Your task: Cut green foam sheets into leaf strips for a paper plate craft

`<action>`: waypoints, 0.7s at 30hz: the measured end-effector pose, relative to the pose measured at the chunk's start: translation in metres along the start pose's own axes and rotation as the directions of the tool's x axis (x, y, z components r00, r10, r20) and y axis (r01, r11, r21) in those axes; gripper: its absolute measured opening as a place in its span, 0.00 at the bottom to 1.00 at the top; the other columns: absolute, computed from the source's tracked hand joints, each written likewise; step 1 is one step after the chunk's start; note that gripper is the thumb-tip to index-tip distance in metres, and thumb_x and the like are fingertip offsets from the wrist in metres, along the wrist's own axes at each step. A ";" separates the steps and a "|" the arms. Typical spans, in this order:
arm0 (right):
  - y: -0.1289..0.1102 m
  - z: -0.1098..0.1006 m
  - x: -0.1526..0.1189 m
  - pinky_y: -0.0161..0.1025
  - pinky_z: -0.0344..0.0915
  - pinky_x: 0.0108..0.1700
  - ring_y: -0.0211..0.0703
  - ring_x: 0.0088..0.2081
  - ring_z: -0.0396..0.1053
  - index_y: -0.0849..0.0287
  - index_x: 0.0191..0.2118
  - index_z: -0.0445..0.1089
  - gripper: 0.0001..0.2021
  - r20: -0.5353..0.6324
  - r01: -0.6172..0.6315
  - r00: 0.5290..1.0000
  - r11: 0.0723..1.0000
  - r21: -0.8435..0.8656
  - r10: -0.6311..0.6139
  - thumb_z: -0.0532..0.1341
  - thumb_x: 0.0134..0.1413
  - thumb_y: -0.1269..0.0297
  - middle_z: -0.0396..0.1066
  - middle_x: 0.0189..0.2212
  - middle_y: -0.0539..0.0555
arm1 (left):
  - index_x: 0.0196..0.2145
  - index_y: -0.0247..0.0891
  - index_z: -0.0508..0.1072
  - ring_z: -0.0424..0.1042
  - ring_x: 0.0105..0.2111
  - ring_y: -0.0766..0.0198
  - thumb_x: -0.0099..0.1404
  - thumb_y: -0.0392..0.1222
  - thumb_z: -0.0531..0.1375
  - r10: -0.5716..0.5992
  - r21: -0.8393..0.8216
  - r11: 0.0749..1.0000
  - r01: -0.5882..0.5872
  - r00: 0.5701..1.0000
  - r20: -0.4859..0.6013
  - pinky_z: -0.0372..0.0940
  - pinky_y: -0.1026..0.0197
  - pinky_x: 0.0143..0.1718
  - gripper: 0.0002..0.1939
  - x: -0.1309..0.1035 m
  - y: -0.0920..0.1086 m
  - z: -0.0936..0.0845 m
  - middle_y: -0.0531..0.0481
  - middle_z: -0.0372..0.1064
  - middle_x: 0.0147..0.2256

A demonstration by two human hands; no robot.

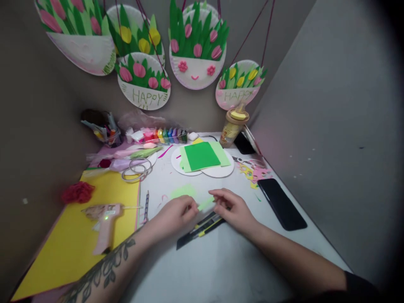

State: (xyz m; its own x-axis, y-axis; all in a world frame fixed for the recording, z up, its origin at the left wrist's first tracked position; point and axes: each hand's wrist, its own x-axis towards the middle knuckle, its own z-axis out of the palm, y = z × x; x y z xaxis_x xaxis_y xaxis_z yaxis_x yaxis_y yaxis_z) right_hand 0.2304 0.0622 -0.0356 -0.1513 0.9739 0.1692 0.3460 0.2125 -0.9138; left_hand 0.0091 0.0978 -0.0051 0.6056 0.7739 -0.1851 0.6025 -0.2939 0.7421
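Your surface (259, 265) spreads under everything, with the green card (202, 155) lying beyond your hands, well apart from them. Your left hand (173, 213) and right hand (236, 211) face each other over the middle, a narrow gap between them. On the near side of that gap, a yellow-and-black cutter (210, 226) lies slantwise, its far end close by your right hand. A pale, blurred scrap (183, 191) lies just beyond your left hand.

Smallest, and central, is the light green strip (206, 204): it bridges the gap, its long axis running crosswise, the right end tilted slightly away from you. Neither hand is clearly nearer, as each meets one end. Your left fingers look pressed together, pinching the left end; your right fingers curl loosely about the other, and you cannot tell whether they grip it.
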 end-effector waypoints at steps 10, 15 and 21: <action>-0.010 0.000 0.000 0.33 0.59 0.27 0.36 0.24 0.62 0.60 0.25 0.69 0.09 0.018 -0.221 0.975 0.970 0.097 0.221 0.62 0.49 0.60 0.66 0.21 0.48 | 0.33 0.38 0.68 0.66 0.37 0.59 0.69 0.43 0.47 0.051 0.386 0.922 -0.019 0.996 -0.074 0.58 0.58 0.38 0.12 -0.007 0.015 0.004 0.47 0.68 0.34; -0.001 -0.005 -0.001 0.34 0.60 0.28 0.38 0.25 0.63 0.59 0.25 0.68 0.11 -0.139 -0.192 0.966 0.963 0.187 0.219 0.63 0.50 0.58 0.66 0.22 0.49 | 0.32 0.39 0.68 0.66 0.36 0.60 0.67 0.40 0.49 -0.029 0.230 0.970 0.083 0.973 -0.230 0.59 0.59 0.39 0.10 -0.006 0.011 0.003 0.48 0.68 0.34; -0.004 0.007 -0.003 0.34 0.61 0.28 0.38 0.26 0.64 0.59 0.25 0.70 0.11 -0.129 -0.142 0.976 0.961 0.239 0.177 0.64 0.49 0.58 0.68 0.22 0.50 | 0.32 0.36 0.71 0.62 0.23 0.68 0.52 0.46 0.64 -0.260 -0.651 0.748 0.128 0.959 -0.110 0.57 0.65 0.26 0.13 -0.004 0.021 0.020 0.54 0.65 0.23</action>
State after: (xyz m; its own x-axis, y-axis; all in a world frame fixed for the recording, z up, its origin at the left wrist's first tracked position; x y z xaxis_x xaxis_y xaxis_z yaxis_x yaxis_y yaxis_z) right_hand 0.2225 0.0574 -0.0350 0.0332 0.9981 0.0511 0.1326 0.0463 -0.9901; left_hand 0.0295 0.0773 -0.0021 0.3671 0.8807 -0.2993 0.1894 0.2443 0.9510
